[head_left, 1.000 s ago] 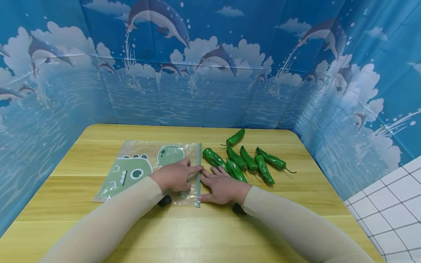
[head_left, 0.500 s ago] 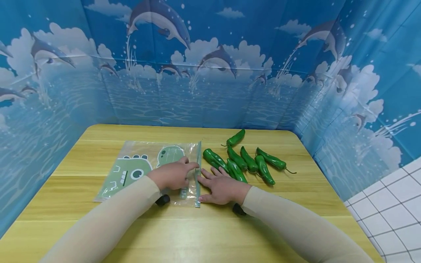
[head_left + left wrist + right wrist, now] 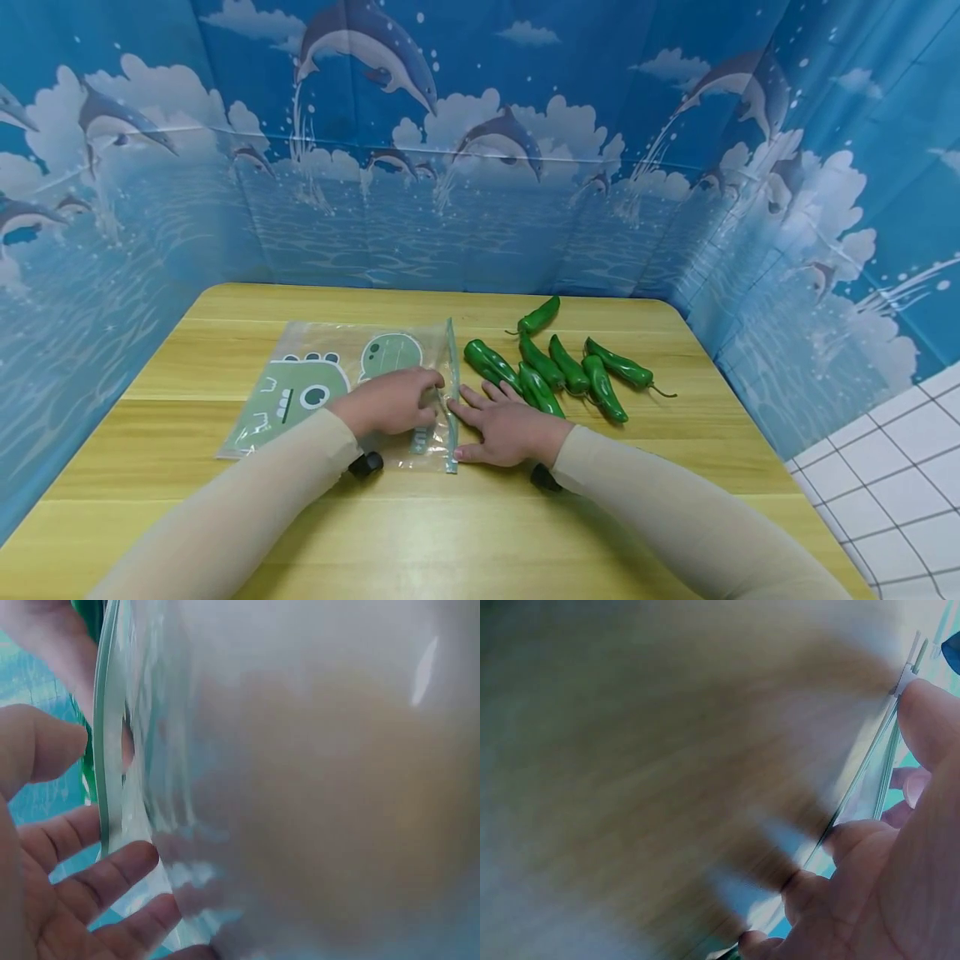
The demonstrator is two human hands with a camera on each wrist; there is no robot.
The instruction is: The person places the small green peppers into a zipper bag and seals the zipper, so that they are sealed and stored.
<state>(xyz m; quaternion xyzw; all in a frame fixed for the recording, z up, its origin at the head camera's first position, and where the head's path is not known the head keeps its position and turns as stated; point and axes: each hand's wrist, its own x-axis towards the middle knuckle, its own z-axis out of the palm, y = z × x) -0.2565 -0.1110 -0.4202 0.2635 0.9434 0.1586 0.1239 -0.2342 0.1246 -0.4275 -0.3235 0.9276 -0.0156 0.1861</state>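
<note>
A clear zip bag (image 3: pixel 390 329) printed with green cartoon dinosaurs lies flat on the table, its mouth edge toward my right hand. My left hand (image 3: pixel 392 402) is over the bag near that mouth. In the left wrist view its thumb (image 3: pixel 56 746) and fingers (image 3: pixel 112 874) are apart, with fingertips against the clear film and the sealing strip (image 3: pixel 109 742). A gap shows along the strip. My right hand (image 3: pixel 510 429) lies palm down with fingers spread, thumb and index tip at the bag's mouth edge. Just beyond its fingers lie green peppers (image 3: pixel 538 390).
Several green peppers (image 3: pixel 603 387) lie loosely grouped on the right half of the wooden table (image 3: pixel 465 533), one (image 3: pixel 540 315) farther back. A blue dolphin-print curtain (image 3: pixel 420 233) stands behind the table and along both sides. White tiles (image 3: pixel 892 467) show at the right.
My left hand has drawn back leftward from the bag's mouth, its index finger now more bent. The far end of the mouth edge has shifted left and stands raised. My right hand stays put.
</note>
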